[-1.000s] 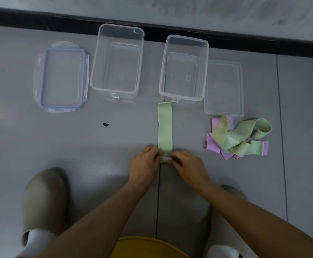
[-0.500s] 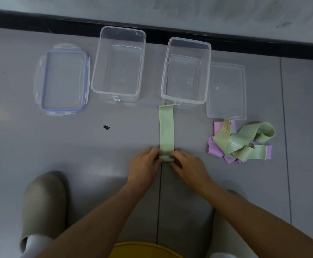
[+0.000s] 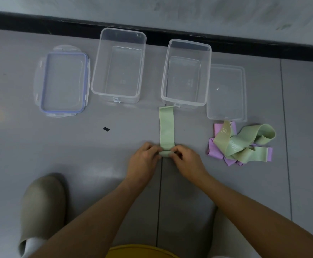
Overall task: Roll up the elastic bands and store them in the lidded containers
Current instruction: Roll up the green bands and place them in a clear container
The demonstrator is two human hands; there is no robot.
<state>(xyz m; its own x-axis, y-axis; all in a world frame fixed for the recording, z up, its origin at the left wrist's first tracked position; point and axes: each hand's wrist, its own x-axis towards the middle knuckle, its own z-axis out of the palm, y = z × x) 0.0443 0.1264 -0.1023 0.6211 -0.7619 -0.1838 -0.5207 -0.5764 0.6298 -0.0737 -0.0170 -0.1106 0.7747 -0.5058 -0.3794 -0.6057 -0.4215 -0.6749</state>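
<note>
A light green elastic band (image 3: 167,127) lies flat on the grey floor, stretching from my hands up to the front of the right clear container (image 3: 186,73). Its near end is curled into a small roll. My left hand (image 3: 144,161) and my right hand (image 3: 186,161) pinch that roll from either side. The left clear container (image 3: 118,65) stands open with nothing in it, as does the right one. A loose pile of green and purple bands (image 3: 241,144) lies to the right of my hands.
A blue-rimmed lid (image 3: 63,81) lies left of the left container, and a clear lid (image 3: 226,93) lies right of the right one. A small black speck (image 3: 106,129) sits on the floor. My grey shoe (image 3: 42,207) is at lower left. A black skirting strip (image 3: 77,25) runs behind the containers.
The roll at the band's near end has grown slightly and the flat stretch has shortened. Both hands stay at the roll.
</note>
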